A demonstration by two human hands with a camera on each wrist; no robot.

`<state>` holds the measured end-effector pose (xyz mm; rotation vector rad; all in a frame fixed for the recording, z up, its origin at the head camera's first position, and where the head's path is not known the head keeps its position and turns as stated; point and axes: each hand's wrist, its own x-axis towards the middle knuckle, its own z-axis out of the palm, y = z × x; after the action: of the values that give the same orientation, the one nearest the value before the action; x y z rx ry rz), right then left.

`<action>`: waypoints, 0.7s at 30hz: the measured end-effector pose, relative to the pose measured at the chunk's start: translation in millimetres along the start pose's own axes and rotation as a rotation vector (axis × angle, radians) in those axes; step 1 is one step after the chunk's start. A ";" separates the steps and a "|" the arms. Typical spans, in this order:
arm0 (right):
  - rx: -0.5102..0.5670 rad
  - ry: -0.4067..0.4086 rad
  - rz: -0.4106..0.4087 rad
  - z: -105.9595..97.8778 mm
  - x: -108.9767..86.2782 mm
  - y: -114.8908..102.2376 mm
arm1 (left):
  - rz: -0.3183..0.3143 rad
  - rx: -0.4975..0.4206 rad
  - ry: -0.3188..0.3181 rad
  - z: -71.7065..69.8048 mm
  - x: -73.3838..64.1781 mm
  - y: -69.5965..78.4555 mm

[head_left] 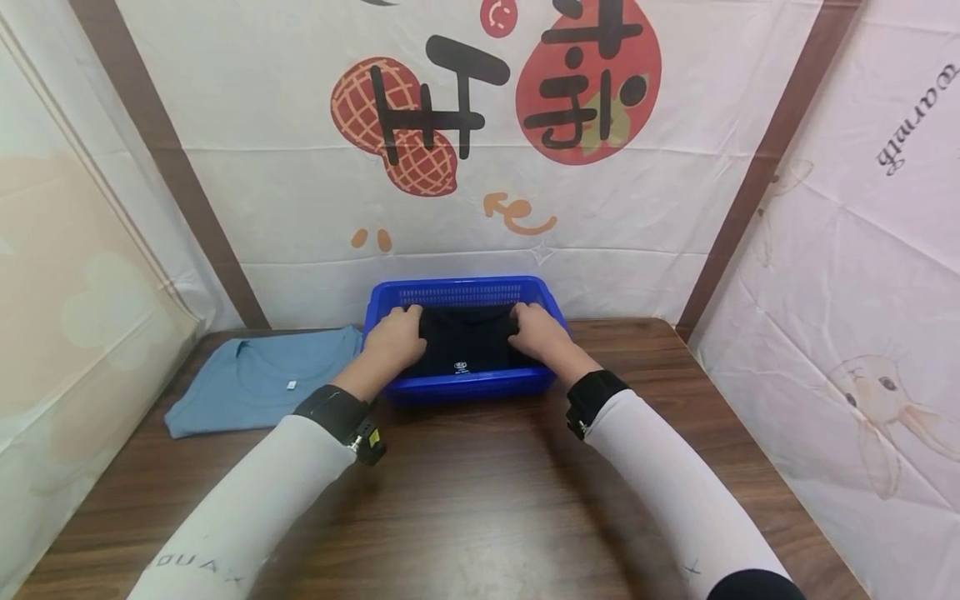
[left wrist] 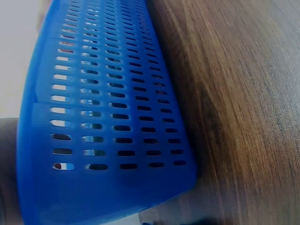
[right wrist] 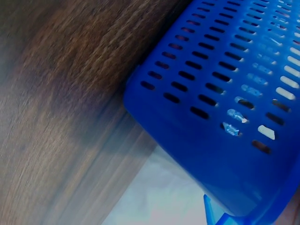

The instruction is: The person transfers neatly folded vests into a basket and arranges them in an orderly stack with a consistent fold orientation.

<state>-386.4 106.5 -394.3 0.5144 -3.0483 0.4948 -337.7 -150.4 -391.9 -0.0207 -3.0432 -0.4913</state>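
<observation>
A folded black T-shirt with a small white print at its collar lies inside a blue plastic basket. At the shirt's left side, my left hand grips its edge with curled fingers. My right hand holds the opposite edge, its thumb toward the cloth. Most of the fingertips are hidden behind the shirt and within the basket. The left wrist view is filled by the slotted outer wall of the basket, and the right wrist view shows another slotted stretch of the basket.
To the left of the basket, a folded blue T-shirt with a white neck tag lies on the brown wooden table. Printed white cloth hangs behind the table, and more cloth borders the right side.
</observation>
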 end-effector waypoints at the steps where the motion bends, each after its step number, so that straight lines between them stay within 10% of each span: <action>1: 0.001 0.003 -0.002 0.4 -0.3 -0.5 | 0.004 0.002 0.003 -0.6 -0.6 -0.2; 21: 0.032 0.063 -0.109 4.0 -26.5 -2.9 | 0.083 0.026 0.057 0.8 -19.4 -3.7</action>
<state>-360.2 111.1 -398.9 0.6490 -2.9374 0.5456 -318.5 -153.8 -395.0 -0.1291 -2.9778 -0.4392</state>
